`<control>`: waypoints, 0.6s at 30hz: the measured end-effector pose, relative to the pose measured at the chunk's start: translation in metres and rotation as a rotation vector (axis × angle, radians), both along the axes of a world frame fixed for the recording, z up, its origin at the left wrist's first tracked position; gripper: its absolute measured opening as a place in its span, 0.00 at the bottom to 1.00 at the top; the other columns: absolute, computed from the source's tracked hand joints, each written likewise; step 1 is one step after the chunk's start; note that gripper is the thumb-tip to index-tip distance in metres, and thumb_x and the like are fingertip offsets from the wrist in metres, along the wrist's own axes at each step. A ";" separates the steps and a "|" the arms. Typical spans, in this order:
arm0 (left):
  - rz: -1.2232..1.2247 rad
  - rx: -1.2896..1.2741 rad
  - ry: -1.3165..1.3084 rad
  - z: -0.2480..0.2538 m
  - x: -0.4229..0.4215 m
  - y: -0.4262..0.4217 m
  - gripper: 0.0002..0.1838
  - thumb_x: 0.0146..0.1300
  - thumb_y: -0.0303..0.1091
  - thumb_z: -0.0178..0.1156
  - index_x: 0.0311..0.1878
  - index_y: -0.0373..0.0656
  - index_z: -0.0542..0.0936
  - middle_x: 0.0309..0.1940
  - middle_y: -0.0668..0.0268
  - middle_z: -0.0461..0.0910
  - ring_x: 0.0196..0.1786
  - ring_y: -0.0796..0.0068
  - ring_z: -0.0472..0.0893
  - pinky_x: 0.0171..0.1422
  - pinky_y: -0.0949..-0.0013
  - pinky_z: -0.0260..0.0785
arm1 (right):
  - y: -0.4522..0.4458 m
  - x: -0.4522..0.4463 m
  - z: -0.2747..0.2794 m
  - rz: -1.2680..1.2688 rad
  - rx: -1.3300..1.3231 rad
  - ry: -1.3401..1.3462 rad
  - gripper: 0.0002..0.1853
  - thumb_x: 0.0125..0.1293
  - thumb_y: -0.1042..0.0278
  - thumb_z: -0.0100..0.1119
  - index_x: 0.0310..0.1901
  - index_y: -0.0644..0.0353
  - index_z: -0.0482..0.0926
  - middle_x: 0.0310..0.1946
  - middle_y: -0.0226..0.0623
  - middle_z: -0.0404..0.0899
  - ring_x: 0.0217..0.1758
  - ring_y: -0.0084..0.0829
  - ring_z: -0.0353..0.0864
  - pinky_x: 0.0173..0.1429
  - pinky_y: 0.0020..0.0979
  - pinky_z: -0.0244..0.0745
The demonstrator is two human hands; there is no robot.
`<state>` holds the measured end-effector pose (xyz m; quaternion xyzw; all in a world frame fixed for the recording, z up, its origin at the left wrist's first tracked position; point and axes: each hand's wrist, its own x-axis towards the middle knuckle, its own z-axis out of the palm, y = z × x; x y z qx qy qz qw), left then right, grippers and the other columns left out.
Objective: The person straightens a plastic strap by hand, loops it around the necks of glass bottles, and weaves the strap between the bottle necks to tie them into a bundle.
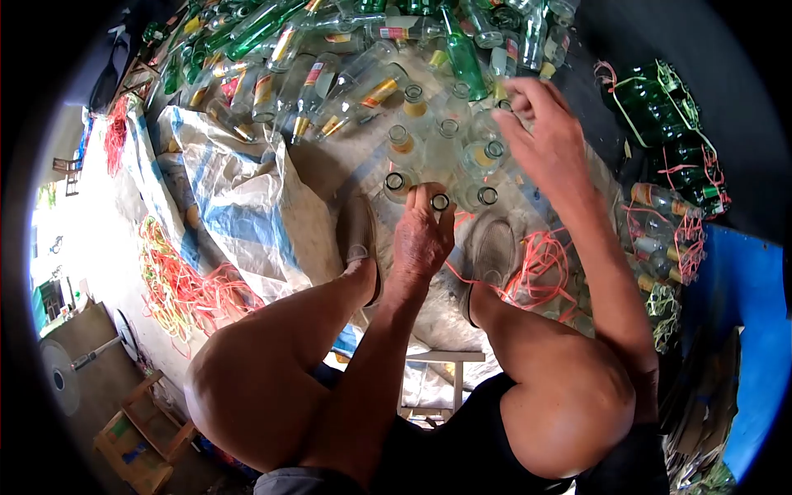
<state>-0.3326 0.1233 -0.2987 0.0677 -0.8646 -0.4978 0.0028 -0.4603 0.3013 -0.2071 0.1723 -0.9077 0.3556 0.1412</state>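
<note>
**Clear bottles (483, 157) huddle upright at the feet**

In the head view, they stand just ahead of the shoes (356, 235), packed close, I'd judge, so neighbours steady one another. The left hand (421, 238) pinches a near bottle (440, 202) by its neck, between thumb and fingers, likely for control. The right hand (543, 136) curls beside the group's right edge, thumb apart; blur hides whether it grips. Mouths look uncapped, some labels yellowish.
</note>
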 end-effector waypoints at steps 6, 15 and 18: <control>0.055 0.049 0.050 -0.010 0.000 0.004 0.17 0.67 0.29 0.63 0.56 0.42 0.73 0.52 0.50 0.77 0.55 0.40 0.79 0.58 0.49 0.74 | -0.032 -0.057 -0.023 0.065 0.476 -0.108 0.23 0.62 0.61 0.71 0.59 0.52 0.79 0.52 0.42 0.81 0.57 0.49 0.82 0.62 0.48 0.74; 0.198 0.075 0.112 -0.024 -0.004 0.013 0.19 0.55 0.27 0.66 0.51 0.43 0.77 0.49 0.55 0.79 0.50 0.43 0.80 0.53 0.52 0.74 | -0.051 -0.084 -0.054 0.119 0.521 -0.256 0.18 0.62 0.58 0.70 0.45 0.60 0.77 0.42 0.49 0.85 0.49 0.59 0.84 0.50 0.55 0.77; 0.205 0.061 0.119 -0.029 -0.003 0.014 0.20 0.54 0.27 0.66 0.51 0.43 0.77 0.49 0.56 0.79 0.50 0.44 0.80 0.53 0.52 0.74 | -0.049 -0.084 -0.059 0.142 0.509 -0.151 0.17 0.61 0.59 0.70 0.43 0.60 0.76 0.40 0.49 0.85 0.46 0.59 0.84 0.47 0.55 0.77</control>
